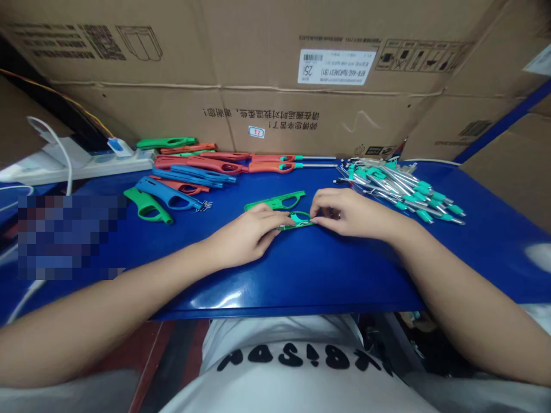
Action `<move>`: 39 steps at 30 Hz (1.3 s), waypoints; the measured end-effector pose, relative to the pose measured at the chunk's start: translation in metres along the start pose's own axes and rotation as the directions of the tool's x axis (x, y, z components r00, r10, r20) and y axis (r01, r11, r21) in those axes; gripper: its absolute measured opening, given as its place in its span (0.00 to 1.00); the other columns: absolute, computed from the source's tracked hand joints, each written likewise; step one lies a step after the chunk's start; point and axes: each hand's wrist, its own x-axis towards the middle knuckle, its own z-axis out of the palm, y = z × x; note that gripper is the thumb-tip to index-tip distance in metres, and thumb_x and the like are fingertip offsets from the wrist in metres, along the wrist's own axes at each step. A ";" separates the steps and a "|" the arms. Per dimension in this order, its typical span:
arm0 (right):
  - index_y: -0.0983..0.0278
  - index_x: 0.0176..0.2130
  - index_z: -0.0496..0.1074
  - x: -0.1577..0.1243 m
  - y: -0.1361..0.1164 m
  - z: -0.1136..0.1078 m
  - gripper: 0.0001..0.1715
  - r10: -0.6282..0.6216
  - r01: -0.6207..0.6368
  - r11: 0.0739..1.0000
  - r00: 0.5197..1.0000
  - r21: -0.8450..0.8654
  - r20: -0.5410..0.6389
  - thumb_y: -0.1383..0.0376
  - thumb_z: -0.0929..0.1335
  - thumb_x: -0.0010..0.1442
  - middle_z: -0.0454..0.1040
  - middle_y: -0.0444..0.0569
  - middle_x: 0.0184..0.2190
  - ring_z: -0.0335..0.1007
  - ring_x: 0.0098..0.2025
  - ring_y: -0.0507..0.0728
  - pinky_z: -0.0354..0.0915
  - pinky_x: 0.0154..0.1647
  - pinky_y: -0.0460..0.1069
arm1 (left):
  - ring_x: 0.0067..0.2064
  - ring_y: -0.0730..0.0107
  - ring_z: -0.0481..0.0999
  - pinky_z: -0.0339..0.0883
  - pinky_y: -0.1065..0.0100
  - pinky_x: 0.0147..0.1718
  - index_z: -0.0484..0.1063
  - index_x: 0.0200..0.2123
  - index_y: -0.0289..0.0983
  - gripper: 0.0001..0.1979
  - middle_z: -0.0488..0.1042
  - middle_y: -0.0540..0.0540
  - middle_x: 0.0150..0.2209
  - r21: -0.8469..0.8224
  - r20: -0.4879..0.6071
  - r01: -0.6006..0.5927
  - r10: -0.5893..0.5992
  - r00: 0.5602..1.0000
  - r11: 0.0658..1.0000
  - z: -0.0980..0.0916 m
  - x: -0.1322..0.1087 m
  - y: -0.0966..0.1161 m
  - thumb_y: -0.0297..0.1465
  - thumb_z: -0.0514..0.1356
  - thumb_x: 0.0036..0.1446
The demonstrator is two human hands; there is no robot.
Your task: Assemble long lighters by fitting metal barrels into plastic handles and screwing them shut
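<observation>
A green lighter half-shell [306, 223] lies between my two hands on the blue table, with a teal trigger piece [297, 218] set in it. My left hand [255, 232] is closed on the shell's left part, which its fingers partly cover. At the right end of the shell, my right hand [344, 212] pinches with thumb and fingertips; anything small between them is hidden. Just behind lies another green half-shell [275, 202]. To the right is a heap of metal lighter tubes [387, 183] with teal pieces and thin wires.
Red [193, 164], blue [189, 175] and green lighter shells [148, 203] are piled at left, near small metal springs [204, 205]. Two red lighters with metal tubes [271, 167] lie behind. A white power strip [90, 166] stands far left. A cardboard box [258, 103] walls the back.
</observation>
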 end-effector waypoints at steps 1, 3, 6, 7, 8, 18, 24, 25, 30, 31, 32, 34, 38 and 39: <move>0.64 0.38 0.77 0.000 -0.001 -0.001 0.06 0.000 0.000 1.000 1.000 0.003 0.013 0.70 0.68 0.62 0.76 0.51 0.39 0.72 0.37 0.55 0.66 0.36 0.49 | 0.53 0.60 0.75 0.69 0.57 0.55 0.73 0.57 0.39 0.18 0.77 0.42 0.56 0.001 -0.001 -0.007 0.007 1.000 1.000 0.000 0.000 0.000 0.24 0.53 0.68; 0.64 0.38 0.78 -0.001 -0.002 -0.002 0.07 -0.003 0.003 1.000 0.999 0.007 0.033 0.70 0.68 0.62 0.77 0.51 0.40 0.73 0.38 0.55 0.67 0.38 0.49 | 0.57 0.58 0.74 0.68 0.55 0.57 0.74 0.57 0.39 0.18 0.76 0.41 0.57 0.010 0.005 -0.015 0.015 1.000 1.000 0.000 -0.001 -0.001 0.25 0.52 0.68; 0.64 0.38 0.79 -0.001 -0.003 -0.002 0.09 -0.008 0.007 1.000 0.999 0.007 0.040 0.69 0.67 0.62 0.78 0.52 0.40 0.74 0.38 0.56 0.67 0.40 0.50 | 0.59 0.57 0.72 0.67 0.54 0.58 0.74 0.58 0.40 0.19 0.75 0.40 0.59 0.019 0.025 -0.003 0.003 1.000 1.000 0.001 -0.001 -0.003 0.25 0.52 0.68; 0.64 0.38 0.79 -0.001 -0.004 -0.001 0.09 -0.006 0.006 1.000 0.999 0.007 0.039 0.69 0.67 0.63 0.78 0.52 0.40 0.74 0.38 0.56 0.67 0.40 0.50 | 0.59 0.57 0.72 0.67 0.53 0.58 0.74 0.58 0.39 0.19 0.75 0.40 0.59 0.019 0.030 0.002 -0.003 1.000 1.000 0.002 -0.002 -0.003 0.25 0.52 0.68; 0.64 0.38 0.80 -0.001 -0.004 -0.001 0.09 -0.005 0.005 1.000 0.999 0.007 0.041 0.69 0.67 0.63 0.78 0.51 0.40 0.74 0.38 0.56 0.67 0.40 0.50 | 0.59 0.56 0.72 0.67 0.53 0.58 0.74 0.58 0.39 0.19 0.74 0.40 0.59 0.020 0.033 0.007 -0.007 0.999 1.000 0.002 -0.002 -0.003 0.25 0.52 0.68; 0.65 0.39 0.81 0.000 -0.009 0.002 0.08 0.035 -0.039 0.994 0.999 0.100 0.041 0.69 0.70 0.61 0.78 0.49 0.37 0.69 0.30 0.51 0.65 0.33 0.47 | 0.52 0.57 0.74 0.69 0.53 0.54 0.76 0.57 0.40 0.19 0.75 0.40 0.59 0.086 0.024 0.030 -0.033 0.999 0.996 0.003 -0.002 -0.001 0.25 0.54 0.67; 0.65 0.40 0.81 -0.001 -0.010 0.001 0.09 0.069 -0.078 0.987 0.995 0.142 0.070 0.66 0.70 0.61 0.79 0.50 0.38 0.69 0.29 0.51 0.66 0.33 0.47 | 0.56 0.56 0.75 0.69 0.54 0.54 0.77 0.55 0.38 0.18 0.77 0.40 0.57 0.067 -0.001 0.019 -0.019 1.000 0.998 0.001 -0.002 0.003 0.23 0.53 0.66; 0.65 0.40 0.81 -0.001 -0.011 0.000 0.09 0.068 -0.079 0.986 0.995 0.147 0.074 0.66 0.70 0.61 0.80 0.50 0.38 0.70 0.31 0.51 0.66 0.34 0.48 | 0.56 0.56 0.75 0.69 0.54 0.54 0.76 0.54 0.38 0.18 0.77 0.40 0.56 0.055 -0.002 0.015 -0.015 1.000 0.998 0.001 -0.002 0.003 0.23 0.53 0.66; 0.65 0.40 0.81 -0.001 -0.014 -0.004 0.10 0.067 -0.082 0.984 0.993 0.160 0.099 0.64 0.70 0.62 0.80 0.50 0.38 0.73 0.34 0.53 0.67 0.36 0.48 | 0.56 0.59 0.75 0.68 0.58 0.54 0.76 0.52 0.38 0.17 0.78 0.42 0.55 0.012 -0.003 0.012 -0.012 1.000 1.000 -0.001 -0.001 0.006 0.21 0.53 0.65; 0.65 0.40 0.81 -0.001 -0.014 -0.004 0.10 0.063 -0.079 0.984 0.993 0.162 0.100 0.64 0.70 0.62 0.80 0.50 0.38 0.72 0.34 0.53 0.67 0.36 0.48 | 0.55 0.60 0.76 0.68 0.58 0.54 0.76 0.52 0.38 0.17 0.78 0.42 0.54 0.008 -0.002 0.013 -0.013 1.000 1.000 -0.002 -0.001 0.006 0.21 0.53 0.65; 0.64 0.40 0.81 -0.001 -0.014 -0.004 0.09 0.058 -0.074 0.984 0.993 0.165 0.098 0.64 0.70 0.62 0.80 0.50 0.38 0.73 0.34 0.53 0.68 0.37 0.48 | 0.54 0.60 0.76 0.68 0.58 0.54 0.75 0.51 0.38 0.16 0.79 0.42 0.54 0.006 -0.003 0.015 -0.015 1.000 1.000 -0.002 -0.001 0.006 0.21 0.53 0.65; 0.64 0.39 0.81 -0.001 -0.013 -0.003 0.09 0.047 -0.063 0.983 0.994 0.174 0.095 0.64 0.70 0.62 0.80 0.50 0.38 0.73 0.35 0.53 0.68 0.37 0.48 | 0.52 0.60 0.76 0.69 0.59 0.53 0.75 0.50 0.37 0.15 0.79 0.43 0.52 0.004 0.002 0.030 -0.030 1.000 1.000 -0.002 -0.001 0.006 0.21 0.53 0.65; 0.64 0.41 0.82 -0.001 -0.013 -0.002 0.10 0.047 -0.066 0.980 0.994 0.187 0.103 0.63 0.70 0.63 0.80 0.50 0.40 0.73 0.36 0.53 0.68 0.38 0.49 | 0.49 0.58 0.74 0.71 0.60 0.49 0.74 0.51 0.36 0.14 0.79 0.43 0.47 -0.001 0.022 0.104 -0.104 0.994 0.995 -0.001 -0.001 0.006 0.24 0.54 0.65; 0.64 0.42 0.82 -0.001 -0.014 -0.002 0.11 0.052 -0.072 0.979 0.993 0.190 0.109 0.62 0.70 0.62 0.80 0.50 0.40 0.72 0.34 0.53 0.68 0.37 0.49 | 0.49 0.58 0.74 0.71 0.60 0.48 0.73 0.53 0.36 0.15 0.79 0.42 0.46 0.000 0.023 0.116 -0.116 0.993 0.993 -0.001 -0.001 0.006 0.24 0.55 0.65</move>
